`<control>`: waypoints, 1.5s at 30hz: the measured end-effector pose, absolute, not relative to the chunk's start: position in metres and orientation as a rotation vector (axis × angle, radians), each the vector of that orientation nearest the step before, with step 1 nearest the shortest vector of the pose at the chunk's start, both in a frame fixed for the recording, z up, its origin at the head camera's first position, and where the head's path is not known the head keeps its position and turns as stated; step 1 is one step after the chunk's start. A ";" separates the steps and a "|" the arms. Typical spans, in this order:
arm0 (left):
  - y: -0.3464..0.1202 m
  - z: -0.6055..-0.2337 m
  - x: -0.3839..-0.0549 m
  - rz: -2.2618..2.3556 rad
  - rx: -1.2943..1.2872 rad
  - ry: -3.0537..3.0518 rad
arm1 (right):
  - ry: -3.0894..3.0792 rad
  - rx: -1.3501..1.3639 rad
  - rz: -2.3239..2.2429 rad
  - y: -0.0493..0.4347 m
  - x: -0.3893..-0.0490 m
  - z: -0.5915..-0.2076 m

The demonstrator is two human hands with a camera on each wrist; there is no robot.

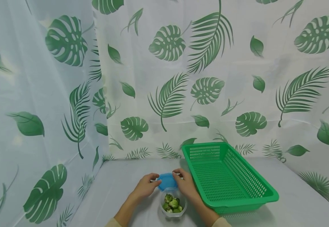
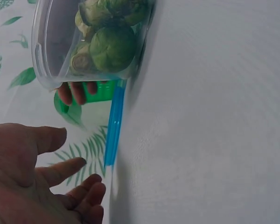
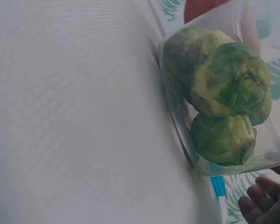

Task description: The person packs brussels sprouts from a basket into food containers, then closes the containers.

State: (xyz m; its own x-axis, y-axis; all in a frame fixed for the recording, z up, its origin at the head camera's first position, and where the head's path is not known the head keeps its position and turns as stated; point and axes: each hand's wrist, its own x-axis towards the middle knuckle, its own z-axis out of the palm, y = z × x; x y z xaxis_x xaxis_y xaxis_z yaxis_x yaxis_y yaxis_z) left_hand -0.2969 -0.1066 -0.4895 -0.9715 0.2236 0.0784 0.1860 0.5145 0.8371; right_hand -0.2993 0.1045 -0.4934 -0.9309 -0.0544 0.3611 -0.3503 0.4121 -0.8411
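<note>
A clear plastic container point(image 1: 173, 215) of Brussels sprouts point(image 1: 173, 203) stands uncovered on the table, and the sprouts point(image 3: 231, 79) show through its wall. Just behind it a blue lid point(image 1: 167, 182) lies flat, seen edge-on as a thin blue strip point(image 2: 113, 130) in the left wrist view. On the lid's left side is my left hand point(image 1: 147, 185), fingers spread and nothing gripped, a gap showing between fingertips point(image 2: 97, 179) and lid. My right hand point(image 1: 185, 183) hovers at the lid's right edge with relaxed, slightly bent fingers point(image 3: 256, 196).
A large green perforated basket point(image 1: 218, 179) stands to the right, close beside my right forearm. Leaf-patterned sheets point(image 1: 170, 104) hang behind and to the left of the white table point(image 1: 119, 176).
</note>
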 end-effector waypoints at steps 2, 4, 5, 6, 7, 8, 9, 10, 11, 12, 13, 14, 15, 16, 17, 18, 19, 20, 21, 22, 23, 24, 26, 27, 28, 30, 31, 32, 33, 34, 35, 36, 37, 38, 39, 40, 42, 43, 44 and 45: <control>-0.106 -0.491 -0.299 1.438 0.348 2.746 | -2.415 0.285 1.603 0.105 -0.301 -0.496; -0.105 -0.493 -0.301 1.391 0.326 2.784 | -2.440 0.211 1.679 0.106 -0.302 -0.497; -0.104 -0.493 -0.302 1.372 0.322 2.797 | -2.452 0.183 1.706 0.106 -0.302 -0.497; -0.104 -0.493 -0.303 1.356 0.317 2.807 | -2.460 0.152 1.737 0.107 -0.302 -0.497; -0.104 -0.493 -0.303 1.348 0.322 2.808 | -2.470 0.127 1.757 0.107 -0.302 -0.497; -0.105 -0.493 -0.303 1.346 0.333 2.804 | -2.477 0.108 1.769 0.107 -0.302 -0.497; -0.104 -0.493 -0.304 1.362 0.344 2.789 | -2.478 0.100 1.780 0.108 -0.302 -0.497; -0.104 -0.493 -0.304 1.383 0.360 2.772 | -2.480 0.098 1.785 0.108 -0.301 -0.497; -0.104 -0.493 -0.304 1.404 0.375 2.755 | -2.477 0.104 1.793 0.108 -0.301 -0.497; -0.105 -0.493 -0.304 1.428 0.390 2.736 | -2.470 0.106 1.810 0.108 -0.301 -0.497; -0.105 -0.493 -0.304 1.454 0.403 2.716 | -2.461 0.116 1.824 0.108 -0.301 -0.497; -0.105 -0.493 -0.304 1.475 0.413 2.706 | -2.450 0.129 1.840 0.109 -0.302 -0.498; -0.105 -0.493 -0.304 1.501 0.423 2.696 | -2.438 0.142 1.860 0.109 -0.302 -0.498; -0.105 -0.494 -0.304 1.524 0.427 2.689 | -2.424 0.152 1.877 0.109 -0.302 -0.499; -0.105 -0.494 -0.303 1.549 0.429 2.685 | -2.407 0.156 1.899 0.109 -0.302 -0.499; -0.106 -0.495 -0.303 1.572 0.430 2.683 | -2.387 0.158 1.922 0.109 -0.303 -0.500; -0.106 -0.495 -0.303 1.602 0.430 2.677 | -2.365 0.162 1.944 0.109 -0.303 -0.501; -0.106 -0.495 -0.303 1.632 0.433 2.675 | -2.343 0.165 1.961 0.109 -0.304 -0.502; -0.106 -0.496 -0.303 1.665 0.429 2.664 | -2.319 0.169 1.981 0.108 -0.304 -0.502; -0.106 -0.496 -0.303 1.692 0.421 2.659 | -2.295 0.178 1.996 0.108 -0.304 -0.503; -0.106 -0.496 -0.303 1.719 0.418 2.658 | -2.276 0.191 2.005 0.108 -0.305 -0.504; -0.106 -0.497 -0.304 1.739 0.411 2.660 | -2.258 0.203 2.010 0.108 -0.305 -0.505; -0.106 -0.497 -0.304 1.777 0.402 2.669 | -2.237 0.226 2.006 0.108 -0.306 -0.505; -0.105 -0.497 -0.305 1.793 0.393 2.675 | -2.231 0.235 2.002 0.108 -0.306 -0.506; -0.105 -0.497 -0.305 1.809 0.387 2.683 | -2.230 0.241 1.991 0.108 -0.306 -0.506; -0.104 -0.497 -0.306 1.840 0.378 2.680 | -2.231 0.233 1.979 0.107 -0.306 -0.506; -0.104 -0.497 -0.306 1.861 0.381 2.671 | -2.231 0.226 1.980 0.107 -0.306 -0.506; -0.104 -0.497 -0.307 1.885 0.386 2.655 | -2.232 0.221 1.974 0.106 -0.305 -0.506; -0.104 -0.496 -0.307 1.915 0.391 2.631 | -2.236 0.218 1.961 0.106 -0.305 -0.506; -0.104 -0.496 -0.306 1.944 0.399 2.605 | -2.245 0.211 1.942 0.106 -0.305 -0.506; -0.104 -0.496 -0.306 1.972 0.411 2.577 | -2.247 0.214 1.932 0.105 -0.305 -0.506; -0.103 -0.495 -0.306 2.000 0.421 2.550 | -2.256 0.223 1.910 0.105 -0.305 -0.506; -0.103 -0.495 -0.306 2.024 0.428 2.527 | -2.269 0.237 1.883 0.105 -0.304 -0.505; -0.103 -0.494 -0.305 2.042 0.432 2.508 | -2.288 0.258 1.847 0.104 -0.303 -0.505; -0.103 -0.493 -0.305 2.056 0.430 2.491 | -2.308 0.282 1.818 0.104 -0.303 -0.505; -0.103 -0.492 -0.304 2.062 0.429 2.481 | -2.329 0.314 1.786 0.103 -0.301 -0.504; -0.102 -0.490 -0.302 2.063 0.419 2.466 | -2.361 0.381 1.744 0.103 -0.298 -0.501; -0.102 -0.489 -0.301 2.063 0.418 2.459 | -2.373 0.411 1.727 0.103 -0.297 -0.500; -0.102 -0.489 -0.300 2.066 0.422 2.448 | -2.379 0.440 1.713 0.102 -0.297 -0.500; -0.102 -0.488 -0.299 2.069 0.420 2.433 | -2.380 0.468 1.704 0.103 -0.296 -0.499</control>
State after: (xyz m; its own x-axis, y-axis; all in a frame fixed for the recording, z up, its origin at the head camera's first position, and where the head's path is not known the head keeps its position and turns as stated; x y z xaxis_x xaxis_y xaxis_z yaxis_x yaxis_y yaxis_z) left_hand -0.2992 -0.1022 -0.4877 -0.9629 0.1452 0.2273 0.2477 0.1425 0.9583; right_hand -0.2962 0.1027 -0.4991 -0.9348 -0.1505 0.3217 -0.3531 0.2951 -0.8879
